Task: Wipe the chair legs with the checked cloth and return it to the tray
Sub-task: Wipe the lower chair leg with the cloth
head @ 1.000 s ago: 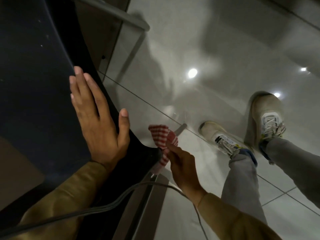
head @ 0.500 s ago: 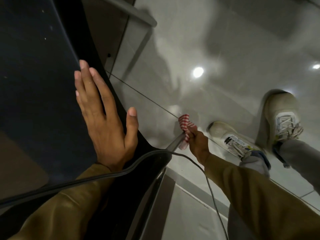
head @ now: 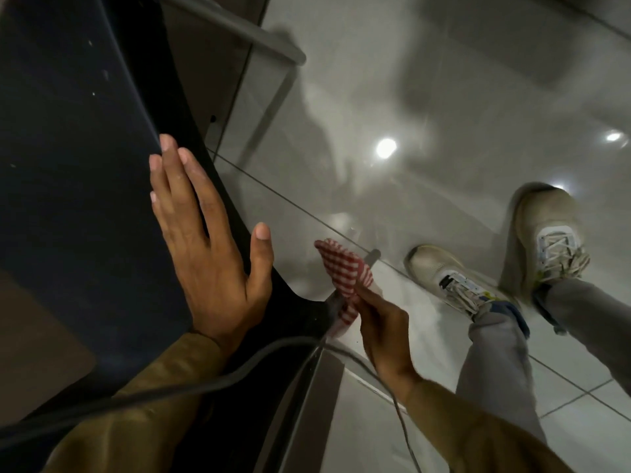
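Cloth, checked, is pinched by the right hand around a chair leg angled toward 1 o'clock; the left hand is laid flat, spread, on the seat.

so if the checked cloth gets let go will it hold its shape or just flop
The checked cloth probably flops: it already bunches and folds around the chair leg in the right hand. It looks thin, so likely light. Pushed along the metal, it should drag and crumple rather than slide stiffly.

Your red-and-white checked cloth is bunched around the thin metal chair leg, whose foot pokes out at the cloth's two o'clock, down on the glossy floor.
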A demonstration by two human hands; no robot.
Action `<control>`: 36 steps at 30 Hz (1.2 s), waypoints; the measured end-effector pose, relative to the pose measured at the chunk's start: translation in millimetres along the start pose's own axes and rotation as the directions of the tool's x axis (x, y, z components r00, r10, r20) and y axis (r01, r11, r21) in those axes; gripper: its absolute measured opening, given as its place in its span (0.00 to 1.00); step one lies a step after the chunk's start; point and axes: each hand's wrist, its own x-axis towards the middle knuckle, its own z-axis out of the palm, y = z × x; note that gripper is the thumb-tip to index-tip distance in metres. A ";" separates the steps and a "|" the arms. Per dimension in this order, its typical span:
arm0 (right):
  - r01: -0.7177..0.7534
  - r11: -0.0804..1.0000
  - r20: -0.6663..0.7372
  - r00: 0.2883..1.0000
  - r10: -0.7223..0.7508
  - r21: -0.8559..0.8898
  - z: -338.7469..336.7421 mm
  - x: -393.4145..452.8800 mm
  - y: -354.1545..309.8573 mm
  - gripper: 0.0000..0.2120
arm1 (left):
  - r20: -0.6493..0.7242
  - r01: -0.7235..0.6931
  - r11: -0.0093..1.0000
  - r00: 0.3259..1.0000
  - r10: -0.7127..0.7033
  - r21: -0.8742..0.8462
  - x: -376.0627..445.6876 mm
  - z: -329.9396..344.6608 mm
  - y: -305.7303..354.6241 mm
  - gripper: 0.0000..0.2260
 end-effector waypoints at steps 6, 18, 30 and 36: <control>-0.300 0.932 -0.123 0.936 0.328 0.203 -3.8 77.7 25.8 0.09 | -0.010 0.005 1.000 1.000 -0.005 0.028 -0.4 -2.0 3.7 0.36; -0.113 0.992 0.031 0.993 0.114 -0.053 -6.2 -11.2 -17.5 0.11 | 0.009 -0.007 1.000 1.000 0.007 -0.001 1.6 -3.5 2.7 0.36; -0.170 0.959 -0.030 0.985 0.167 -0.226 -15.9 78.4 18.4 0.09 | -0.036 -0.008 1.000 0.999 0.008 0.006 -0.2 1.9 0.5 0.36; -0.224 0.938 -0.166 0.969 0.184 -0.266 -11.7 92.7 24.5 0.09 | -0.006 -0.023 1.000 1.000 0.023 0.008 1.4 -3.2 1.6 0.35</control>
